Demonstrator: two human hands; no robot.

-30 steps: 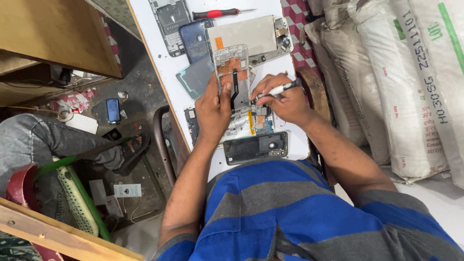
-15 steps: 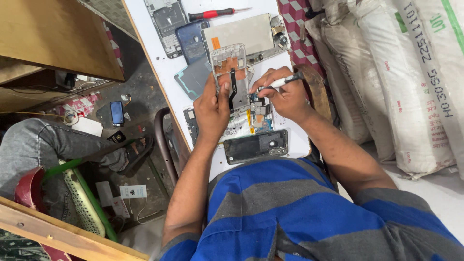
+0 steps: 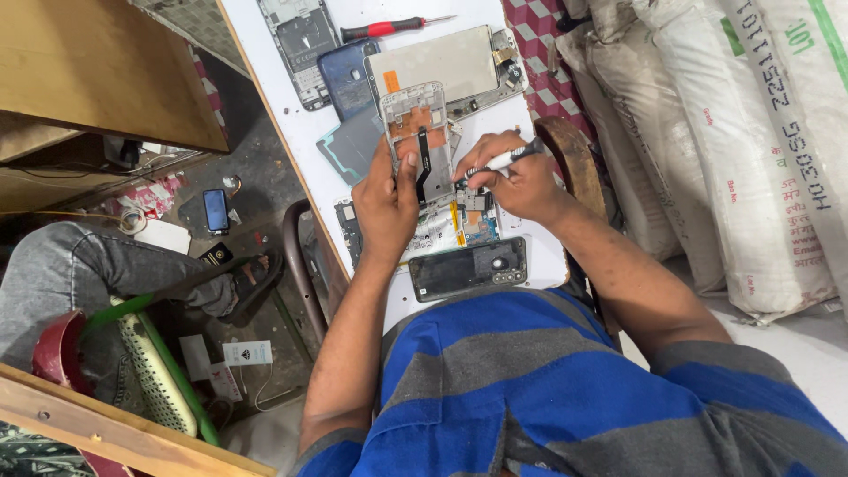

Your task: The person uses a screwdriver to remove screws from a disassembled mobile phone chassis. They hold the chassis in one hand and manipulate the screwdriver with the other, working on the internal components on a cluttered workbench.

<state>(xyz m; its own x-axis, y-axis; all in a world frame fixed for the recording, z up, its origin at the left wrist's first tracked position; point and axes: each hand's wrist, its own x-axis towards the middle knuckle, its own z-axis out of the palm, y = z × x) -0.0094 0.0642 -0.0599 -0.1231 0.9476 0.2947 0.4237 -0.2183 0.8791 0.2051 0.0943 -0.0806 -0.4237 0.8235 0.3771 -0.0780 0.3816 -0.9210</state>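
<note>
White sacks (image 3: 751, 132) — green-striped, red-lettered — stand right of the hands (image 3: 459, 190).

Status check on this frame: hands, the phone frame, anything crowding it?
Left hand grips the phone frame. Right hand holds a white tool, tip at the frame's edge. Black back cover and red screwdriver lie apart.

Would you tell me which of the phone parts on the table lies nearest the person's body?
The black back cover with the camera cutout, lying crosswise at the near table edge.

White woven sacks (image 3: 751, 132) with green and red print, stacked at right. Pale rectangular screen panel (image 3: 433, 66) on the white table (image 3: 291, 115). Small white cards (image 3: 247, 353) on the floor, lower left.
</note>
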